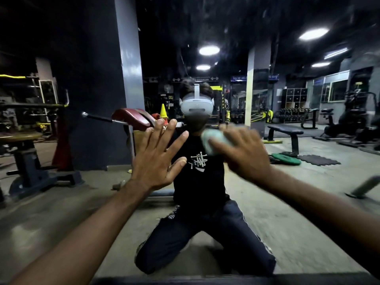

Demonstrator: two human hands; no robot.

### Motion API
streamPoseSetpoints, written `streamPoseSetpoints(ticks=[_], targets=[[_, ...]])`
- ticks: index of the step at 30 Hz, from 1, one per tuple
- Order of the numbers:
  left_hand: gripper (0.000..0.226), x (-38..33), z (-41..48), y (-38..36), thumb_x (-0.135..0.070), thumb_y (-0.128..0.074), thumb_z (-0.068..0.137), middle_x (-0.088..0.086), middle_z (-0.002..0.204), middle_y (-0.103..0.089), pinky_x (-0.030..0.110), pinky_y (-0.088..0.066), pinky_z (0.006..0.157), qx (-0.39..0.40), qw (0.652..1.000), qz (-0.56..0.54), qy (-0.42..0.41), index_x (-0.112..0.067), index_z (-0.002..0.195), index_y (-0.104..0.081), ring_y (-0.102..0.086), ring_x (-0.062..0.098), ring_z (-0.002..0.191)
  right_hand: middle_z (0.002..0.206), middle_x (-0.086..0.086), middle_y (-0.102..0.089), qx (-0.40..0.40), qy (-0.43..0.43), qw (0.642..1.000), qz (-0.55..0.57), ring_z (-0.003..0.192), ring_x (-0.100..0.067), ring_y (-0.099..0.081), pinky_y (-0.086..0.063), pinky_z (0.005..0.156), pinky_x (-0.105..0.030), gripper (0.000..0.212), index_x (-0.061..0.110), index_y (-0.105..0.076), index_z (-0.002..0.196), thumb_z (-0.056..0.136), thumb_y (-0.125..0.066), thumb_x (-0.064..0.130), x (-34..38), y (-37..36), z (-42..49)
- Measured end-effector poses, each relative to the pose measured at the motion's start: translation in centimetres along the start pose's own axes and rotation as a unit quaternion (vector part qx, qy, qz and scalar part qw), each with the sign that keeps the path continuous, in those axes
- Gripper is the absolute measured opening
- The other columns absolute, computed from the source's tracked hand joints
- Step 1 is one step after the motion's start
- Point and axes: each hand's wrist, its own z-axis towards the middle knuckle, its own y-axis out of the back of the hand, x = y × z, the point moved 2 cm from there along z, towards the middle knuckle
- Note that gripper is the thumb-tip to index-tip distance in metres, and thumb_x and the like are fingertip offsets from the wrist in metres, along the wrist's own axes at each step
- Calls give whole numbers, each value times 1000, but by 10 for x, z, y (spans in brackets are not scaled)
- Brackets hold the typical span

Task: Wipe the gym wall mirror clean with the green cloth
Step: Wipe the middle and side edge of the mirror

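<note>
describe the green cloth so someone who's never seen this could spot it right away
Start at the big wall mirror filling the view, where a kneeling person in a white headset is reflected. Two arms reach toward it; the right hand presses a bunched pale green cloth against the glass. The left hand is spread flat and holds nothing.

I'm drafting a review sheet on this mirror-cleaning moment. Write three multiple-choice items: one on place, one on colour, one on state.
1. Which hand holds the cloth?
A. left
B. right
C. neither

2. What colour is the cloth?
A. pale green
B. red
C. black

3. How is the left hand set?
A. fisted
B. gripping a bottle
C. open, fingers spread

Answers:
1 B, the right hand is closed over the bunched cloth.
2 A, pale green shows past the fingers.
3 C, its fingers fan out flat towards the mirror, holding nothing.
</note>
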Motion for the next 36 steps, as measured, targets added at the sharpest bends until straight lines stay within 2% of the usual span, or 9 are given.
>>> streamPoseSetpoints(ticks=[4, 10, 13, 16, 20, 22, 28, 34, 36], targets=[[69, 4, -5, 1, -51, -49, 101, 15, 171, -18, 59, -17, 125, -6, 1000, -11, 0, -21, 162, -33, -15, 37, 158, 128, -19, -56, -13, -121, 992, 24, 108, -33, -46, -34, 79, -41, 54, 26, -47, 134, 85, -70, 26, 18, -6, 8], [71, 61, -11, 17, -59, -47, 99, 17, 171, -17, 62, -11, 125, -6, 1000, 2, 24, -25, 161, -34, -9, 39, 159, 125, -22, -61, 53, 122, 991, -6, 112, -39, -59, -44, 93, -46, 32, 23, -54, 129, 98, -46, 21, 69, -15, -3], [74, 89, 3, 26, -58, -44, 99, 16, 171, -16, 54, -9, 127, -23, 999, 16, 36, -21, 162, -31, -10, 37, 159, 117, -17, -57, -50, -52, 997, -1, 101, -29, -47, -29, 76, -36, 51, 23, -50, 130, 84, -72, 20, 21, -7, 84], [82, 108, 28, 31, -64, -41, 97, 16, 171, -14, 57, -6, 127, -29, 997, 28, 60, -17, 163, -26, -10, 38, 158, 113, -15, -56, -81, -178, 980, 26, 96, -28, -45, -27, 73, -33, 56, 25, -47, 130, 81, -76, 24, 18, -3, 120], [83, 111, 30, 29, -63, -43, 96, 17, 171, -13, 56, -7, 127, -35, 998, 27, 46, -17, 163, -24, -9, 39, 159, 123, -17, -58, 17, 20, 999, 46, 113, -37, -53, -39, 88, -45, 48, 25, -50, 132, 87, -63, 38, 83, -25, 66], [79, 111, 29, 29, -59, -41, 97, 16, 172, -14, 54, -6, 128, -45, 998, 16, 50, -18, 163, -27, -9, 37, 159, 120, -16, -59, 38, 52, 997, 40, 109, -36, -55, -45, 85, -44, 48, 26, -50, 131, 87, -62, 39, 67, -22, 75], [74, 117, 40, 40, -54, -35, 99, 12, 173, -10, 53, 4, 127, -29, 996, 39, 74, -21, 164, -26, -2, 34, 160, 108, -10, -54, -98, -154, 983, 12, 92, -28, -47, -36, 70, -37, 53, 24, -56, 129, 79, -75, 20, 5, -6, 168], [72, 165, 49, 52, -61, -28, 101, 2, 175, 1, 68, 3, 123, 20, 995, 66, 79, -31, 166, -16, 3, 28, 161, 111, -12, -59, -21, 76, 996, 30, 93, -33, -57, -48, 73, -41, 46, 25, -51, 128, 86, -54, 41, 60, -21, 131], [73, 167, 43, 51, -61, -28, 101, 3, 175, 1, 70, 1, 122, 18, 996, 66, 62, -29, 166, -17, 2, 28, 161, 108, -12, -58, -53, 23, 998, 7, 91, -31, -54, -43, 70, -39, 48, 26, -53, 128, 83, -69, 32, 35, -18, 158]])
